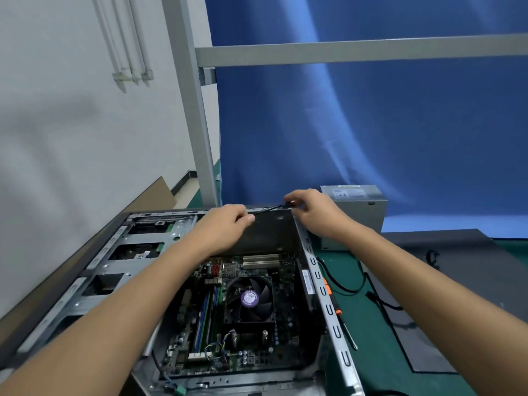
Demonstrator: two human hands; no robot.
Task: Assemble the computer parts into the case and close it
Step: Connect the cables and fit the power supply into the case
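Note:
An open computer case [328, 304] lies on its side on the green table, its motherboard [285, 324] and black CPU fan [250, 298] facing up. Both my hands are at the case's far edge. My left hand [225, 227] pinches one end of a thin black cable [268, 209]. My right hand [311, 212] pinches the other end near the case's far right corner. The cable is stretched between them over a dark panel inside the case. A grey power supply [360, 210] stands outside the case, behind my right hand.
The dark grey side panel [463, 281] lies flat on the table to the right, with loose black cables [351, 287] on it. A screwdriver [343, 318] with an orange handle lies beside the case's right rim. Metal drive bays [123, 267] fill the case's left side. A blue backdrop hangs behind.

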